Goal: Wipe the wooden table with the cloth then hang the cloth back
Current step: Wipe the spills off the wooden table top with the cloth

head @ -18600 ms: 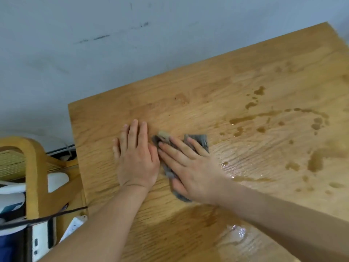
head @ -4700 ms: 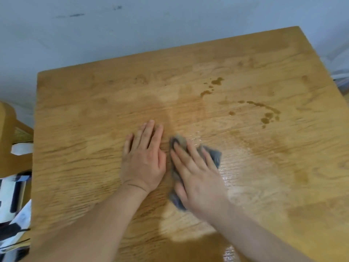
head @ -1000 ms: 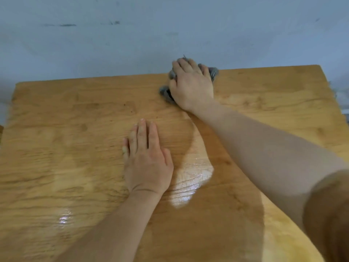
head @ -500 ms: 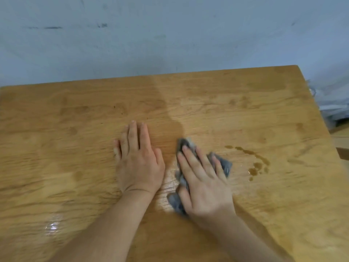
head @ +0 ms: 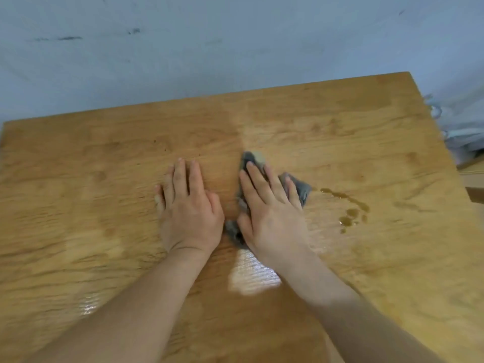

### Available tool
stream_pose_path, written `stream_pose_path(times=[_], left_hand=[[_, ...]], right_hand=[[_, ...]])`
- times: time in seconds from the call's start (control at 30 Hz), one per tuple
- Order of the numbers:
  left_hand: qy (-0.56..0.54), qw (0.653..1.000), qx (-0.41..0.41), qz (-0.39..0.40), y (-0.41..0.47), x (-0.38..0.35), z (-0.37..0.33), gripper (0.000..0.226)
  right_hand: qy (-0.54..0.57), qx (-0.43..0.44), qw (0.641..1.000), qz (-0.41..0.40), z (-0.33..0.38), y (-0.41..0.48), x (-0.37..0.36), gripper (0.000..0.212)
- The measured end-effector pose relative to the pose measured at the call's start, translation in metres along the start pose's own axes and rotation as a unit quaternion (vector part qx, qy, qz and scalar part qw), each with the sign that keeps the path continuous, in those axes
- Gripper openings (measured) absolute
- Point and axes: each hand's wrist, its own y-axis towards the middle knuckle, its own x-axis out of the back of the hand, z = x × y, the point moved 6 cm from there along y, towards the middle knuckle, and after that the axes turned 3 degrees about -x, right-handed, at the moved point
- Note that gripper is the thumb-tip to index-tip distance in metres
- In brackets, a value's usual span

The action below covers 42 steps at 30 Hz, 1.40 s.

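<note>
Wooden table bears a crumpled grey cloth under the flat-fingered right hand, left hand flat beside.

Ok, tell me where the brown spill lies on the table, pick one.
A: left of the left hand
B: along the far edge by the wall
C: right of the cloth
C: the brown drops lie on the table just to the right of the cloth, which the right hand presses flat.
</note>
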Motion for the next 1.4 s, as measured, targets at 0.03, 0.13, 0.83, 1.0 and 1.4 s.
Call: stream_pose_path(times=[0.03,0.13,0.83,1.0,1.4], left_hand=[[-0.002,1.000,0.002,0.002,0.001,0.000,0.000,0.057],[-0.003,1.000,0.001,0.000,0.000,0.001,0.000,0.057],[0.043,0.986,-0.158,0.030,-0.042,-0.009,-0.037,0.064],[0.036,0.989,-0.142,0.022,-0.040,-0.008,-0.037,0.065],[0.020,0.990,-0.141,0.017,-0.036,-0.009,-0.034,0.064]], right_hand=[[-0.012,0.005,1.000,0.013,-0.002,-0.031,-0.002,0.064],[-0.034,0.027,0.998,0.038,-0.011,-0.078,-0.004,0.063],[-0.016,-0.015,1.000,0.019,-0.037,-0.180,-0.010,0.065],[0.015,-0.038,0.999,-0.023,-0.039,-0.103,0.003,0.061],[-0.027,0.026,0.999,0.002,-0.036,-0.125,-0.005,0.065]])
